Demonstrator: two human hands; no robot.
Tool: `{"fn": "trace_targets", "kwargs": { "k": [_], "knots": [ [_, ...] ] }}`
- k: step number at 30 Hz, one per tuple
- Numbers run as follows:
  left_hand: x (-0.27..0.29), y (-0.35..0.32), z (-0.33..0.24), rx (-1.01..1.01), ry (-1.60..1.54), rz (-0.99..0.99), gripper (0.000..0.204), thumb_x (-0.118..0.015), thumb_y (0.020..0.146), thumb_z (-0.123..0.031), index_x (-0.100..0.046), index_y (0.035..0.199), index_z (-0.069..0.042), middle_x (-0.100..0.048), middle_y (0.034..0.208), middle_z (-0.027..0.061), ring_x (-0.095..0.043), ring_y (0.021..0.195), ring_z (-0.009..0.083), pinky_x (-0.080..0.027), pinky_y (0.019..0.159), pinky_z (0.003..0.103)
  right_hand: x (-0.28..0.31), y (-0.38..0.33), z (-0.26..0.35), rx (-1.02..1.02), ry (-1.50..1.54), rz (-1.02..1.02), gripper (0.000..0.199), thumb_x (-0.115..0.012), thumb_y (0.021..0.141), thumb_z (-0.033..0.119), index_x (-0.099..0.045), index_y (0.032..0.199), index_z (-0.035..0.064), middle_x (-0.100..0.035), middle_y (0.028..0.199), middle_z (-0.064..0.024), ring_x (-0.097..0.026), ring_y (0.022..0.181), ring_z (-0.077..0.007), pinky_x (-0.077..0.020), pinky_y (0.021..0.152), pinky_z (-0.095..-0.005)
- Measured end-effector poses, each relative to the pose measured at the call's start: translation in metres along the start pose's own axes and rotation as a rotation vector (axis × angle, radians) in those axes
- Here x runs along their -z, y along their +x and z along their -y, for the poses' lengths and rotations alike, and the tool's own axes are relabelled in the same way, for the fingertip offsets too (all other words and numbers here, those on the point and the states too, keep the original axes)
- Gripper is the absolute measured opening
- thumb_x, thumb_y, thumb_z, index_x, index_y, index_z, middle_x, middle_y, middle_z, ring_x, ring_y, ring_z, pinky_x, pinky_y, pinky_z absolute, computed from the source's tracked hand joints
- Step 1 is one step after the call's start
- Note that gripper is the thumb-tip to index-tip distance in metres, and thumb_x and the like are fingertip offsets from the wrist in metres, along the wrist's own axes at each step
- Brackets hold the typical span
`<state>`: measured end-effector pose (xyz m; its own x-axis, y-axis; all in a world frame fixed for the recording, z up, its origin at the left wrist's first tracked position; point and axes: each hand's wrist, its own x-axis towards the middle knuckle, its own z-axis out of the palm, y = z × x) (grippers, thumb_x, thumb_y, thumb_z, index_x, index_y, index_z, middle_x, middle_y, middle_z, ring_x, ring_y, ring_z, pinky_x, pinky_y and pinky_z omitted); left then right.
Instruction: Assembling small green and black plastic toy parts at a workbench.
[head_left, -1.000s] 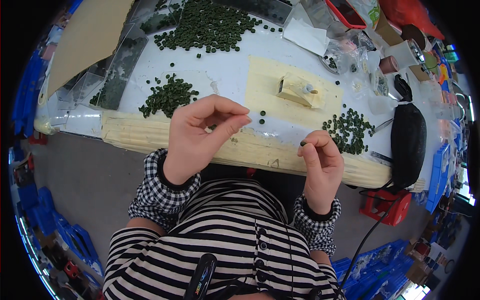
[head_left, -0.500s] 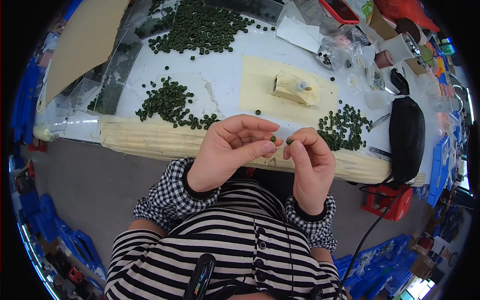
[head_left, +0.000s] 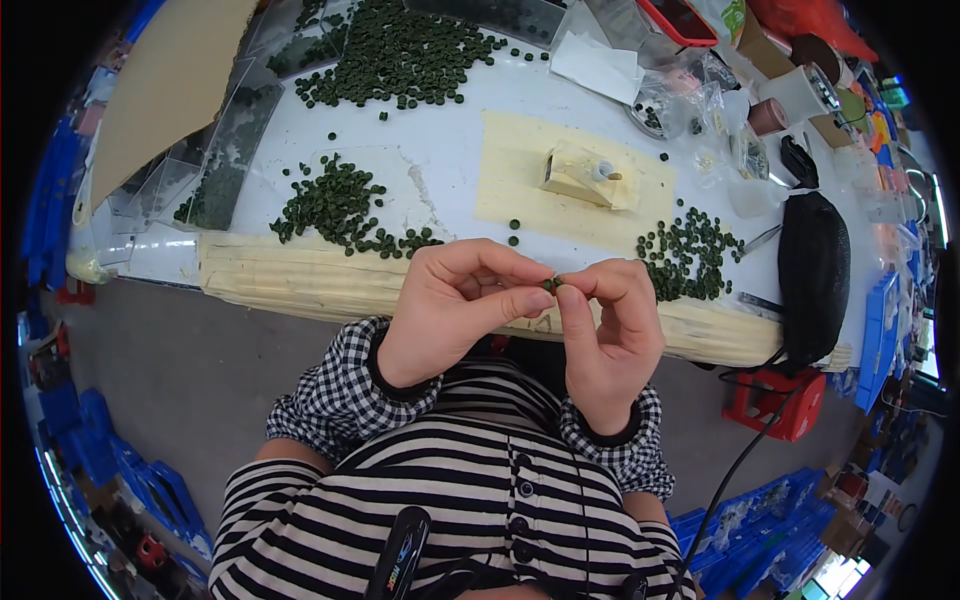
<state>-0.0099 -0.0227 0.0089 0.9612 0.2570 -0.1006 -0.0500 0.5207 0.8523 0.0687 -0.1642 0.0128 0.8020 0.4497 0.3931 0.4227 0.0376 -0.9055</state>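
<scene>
My left hand (head_left: 450,305) and my right hand (head_left: 615,335) meet over the table's near edge, each with thumb and forefinger pinched. Between the touching fingertips sit small dark green round pieces (head_left: 551,284), mostly covered by the fingers. Just beyond my left fingers, two loose green pieces (head_left: 514,226) lie on the white tabletop. A heap of the same pieces (head_left: 335,205) is left of my left hand, and another scattered group (head_left: 690,250) lies right of my right hand.
A small tape-covered block (head_left: 590,178) with a short peg stands on a yellowish sheet (head_left: 505,160). Beyond lies a larger green heap (head_left: 400,55). Clear trays (head_left: 235,150) and cardboard (head_left: 165,90) are at left; a black pouch (head_left: 815,270) and a red stool (head_left: 775,405) at right.
My right hand has moved left, bringing its green piece against the one in my left fingers. My left hand has dropped slightly nearer, and a second loose piece now shows beyond it.
</scene>
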Motion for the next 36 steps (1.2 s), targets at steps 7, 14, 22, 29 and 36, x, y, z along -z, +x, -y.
{"fn": "trace_targets", "kwargs": {
  "k": [7, 14, 22, 29, 36],
  "knots": [
    [-0.007, -0.001, -0.001, -0.032, 0.093, -0.043, 0.019, -0.065, 0.086, 0.004, -0.066, 0.105, 0.004, -0.070, 0.093, 0.0096, -0.067, 0.085, 0.0116, -0.056, 0.075, 0.022, -0.001, 0.002, 0.001, 0.127, -0.194, -0.030, 0.011, -0.070, 0.079, -0.004, -0.065, 0.089, -0.0018, -0.059, 0.085, -0.0094, -0.058, 0.070, -0.0149, -0.0479, 0.062, -0.0249],
    [-0.004, 0.000, 0.000, 0.084, -0.030, -0.027, 0.017, -0.064, 0.090, -0.004, -0.066, 0.106, 0.004, -0.070, 0.090, 0.0103, -0.066, 0.079, 0.0109, -0.056, 0.073, 0.023, -0.002, 0.000, -0.001, 0.002, 0.003, -0.037, 0.009, -0.068, 0.081, -0.004, -0.065, 0.089, -0.0028, -0.059, 0.087, -0.0092, -0.056, 0.072, -0.0140, -0.0463, 0.066, -0.0239],
    [-0.004, -0.001, 0.001, 0.166, -0.105, -0.020, 0.013, -0.060, 0.093, -0.008, -0.065, 0.101, 0.001, -0.069, 0.090, 0.0099, -0.066, 0.077, 0.0121, -0.056, 0.072, 0.024, -0.004, -0.006, -0.003, -0.070, 0.086, -0.059, 0.012, -0.068, 0.081, -0.004, -0.066, 0.092, -0.0030, -0.060, 0.088, -0.0095, -0.057, 0.075, -0.0143, -0.0455, 0.068, -0.0236],
    [0.000, -0.001, 0.001, 0.278, -0.288, 0.014, 0.017, -0.061, 0.094, -0.015, -0.066, 0.099, 0.001, -0.069, 0.086, 0.0068, -0.064, 0.075, 0.0084, -0.054, 0.071, 0.020, 0.004, -0.002, -0.008, 0.203, -0.135, -0.007, 0.019, -0.071, 0.074, -0.007, -0.071, 0.092, -0.0009, -0.064, 0.086, -0.0074, -0.057, 0.076, -0.0178, -0.0448, 0.067, -0.0257],
    [0.001, 0.000, -0.007, 0.312, -0.282, 0.038, 0.017, -0.061, 0.095, -0.016, -0.066, 0.097, 0.000, -0.068, 0.085, 0.0058, -0.062, 0.073, 0.0075, -0.052, 0.068, 0.020, 0.013, 0.002, -0.013, 0.160, 0.007, 0.120, 0.025, -0.073, 0.072, -0.007, -0.073, 0.096, 0.0007, -0.064, 0.084, -0.0067, -0.057, 0.075, -0.0174, -0.0435, 0.065, -0.0261]
  ]
}}
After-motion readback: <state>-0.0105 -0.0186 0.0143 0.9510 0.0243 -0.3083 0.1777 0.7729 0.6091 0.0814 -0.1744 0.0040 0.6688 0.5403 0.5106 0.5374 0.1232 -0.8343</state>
